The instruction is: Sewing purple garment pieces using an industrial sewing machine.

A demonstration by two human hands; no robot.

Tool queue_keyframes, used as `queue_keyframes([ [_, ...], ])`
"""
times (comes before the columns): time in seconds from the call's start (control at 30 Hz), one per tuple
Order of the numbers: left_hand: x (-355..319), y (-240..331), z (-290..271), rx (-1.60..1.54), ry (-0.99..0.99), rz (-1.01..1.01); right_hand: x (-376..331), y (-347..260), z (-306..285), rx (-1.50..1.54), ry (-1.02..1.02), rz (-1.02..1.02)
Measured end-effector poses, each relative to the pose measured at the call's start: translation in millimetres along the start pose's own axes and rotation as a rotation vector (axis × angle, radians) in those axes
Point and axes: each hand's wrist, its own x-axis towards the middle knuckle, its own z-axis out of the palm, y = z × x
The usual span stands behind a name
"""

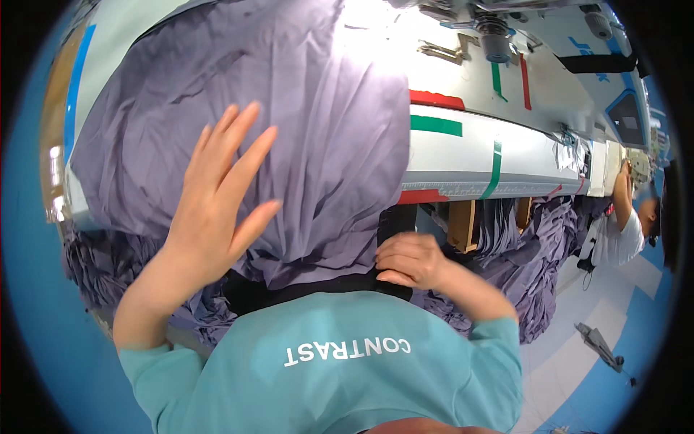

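"What lies underfoot?"
"A smooth blue floor (640,333) at lower right, with a pale grey band (560,369) across it."
"And the furniture?"
"A long white flat-topped surface (448,155) with a grey front edge (531,184), marked by strips of red tape (436,99) and green tape (436,125)."
"How is it lit?"
"Brightly: a harsh white glare (369,29) washes out its far part."

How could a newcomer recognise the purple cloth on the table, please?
Find the white table, then its left side, under the spread left hand. There lies the purple cloth, spread broadly across the table, unlike the crumpled heaps below the front edge.
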Motion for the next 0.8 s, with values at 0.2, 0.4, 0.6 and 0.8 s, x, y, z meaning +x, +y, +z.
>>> queue_keyframes([
  [0.2,-45.6,-30.3,26.7,0.208,0.024,-0.099,9.0,-8.5,60.2,0.276,0.269,0.62],
  [0.4,-6.8,-93.6,8.1,0.371,0.174,-0.023,69.7,-59.2,99.6,0.722,-0.267,-0.016],
  [0.6,-45.9,-48.4,-31.9,0.082,0.365,0.014,89.8,-90.1,157.8,0.746,-0.284,-0.155],
  [0.8,-125.7,31.1,21.4,0.019,-0.066,-0.112,75.7,-86.2,214.1,0.492,-0.314,-0.3],
])
